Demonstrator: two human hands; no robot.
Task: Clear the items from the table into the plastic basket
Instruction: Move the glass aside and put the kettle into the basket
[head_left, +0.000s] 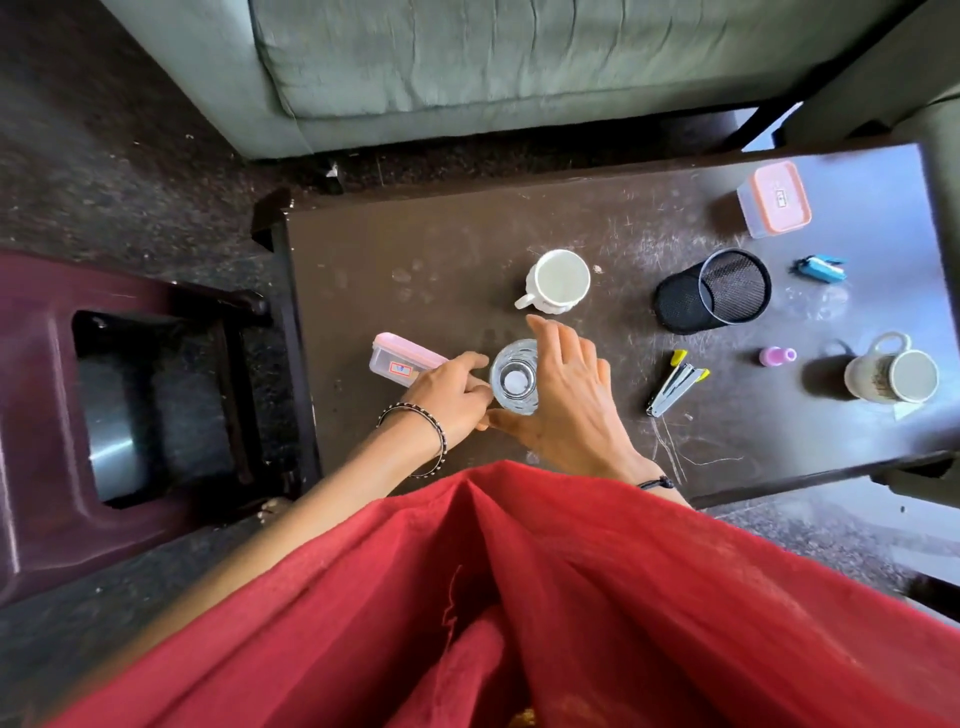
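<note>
Basket (104, 395), the dark maroon plastic one, sits on the floor just left of the dark table (441, 249), well apart from the items. On the table stand a black mesh pen holder (711, 291), two lidded boxes (776, 200) and two mugs (558, 280). Near the front edge, the left hand (447, 395) and right hand (566, 405) both wrap loosely around a clear drinking glass (514, 376), fingers touching its sides. A stapler (675, 382) lies beside them.
</note>
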